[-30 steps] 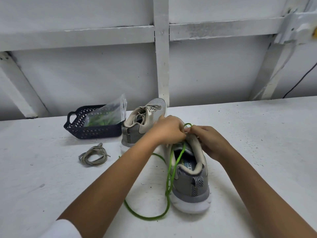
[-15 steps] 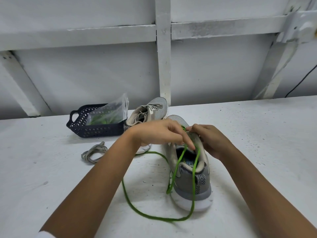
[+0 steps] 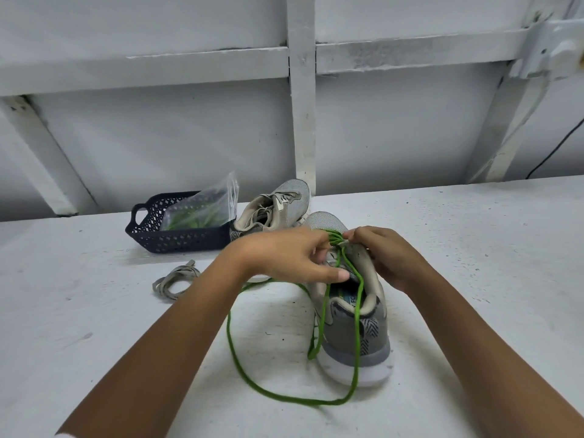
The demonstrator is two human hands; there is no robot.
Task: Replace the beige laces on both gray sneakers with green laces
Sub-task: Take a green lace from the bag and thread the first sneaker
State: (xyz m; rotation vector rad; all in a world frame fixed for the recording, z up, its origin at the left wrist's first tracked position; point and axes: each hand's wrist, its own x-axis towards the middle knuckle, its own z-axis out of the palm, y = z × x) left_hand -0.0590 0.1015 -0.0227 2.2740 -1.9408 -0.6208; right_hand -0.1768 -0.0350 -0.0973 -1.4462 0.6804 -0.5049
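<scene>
Green lace (image 3: 357, 343) threaded through front eyelets of near gray sneaker (image 3: 377, 350); right hand (image 3: 382, 254) pinching lace, left hand (image 3: 290, 257) gripping sneaker at eyelets

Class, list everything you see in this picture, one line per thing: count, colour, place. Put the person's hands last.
table: one, white, under everything.
near sneaker: one, gray with white sole, table centre.
green lace: one, green, partly threaded in near sneaker, slack looping on the table.
far sneaker: one, gray, beige laces in, behind near sneaker, beside basket.
loose lace: one, beige, coiled on the table at left.
basket: one, dark blue, back left.
plastic bag: one, clear, green inside, in basket.
cable: one, black, wall at far right.
left hand: pinching green lace over near sneaker.
right hand: pinching green lace opposite.
</scene>
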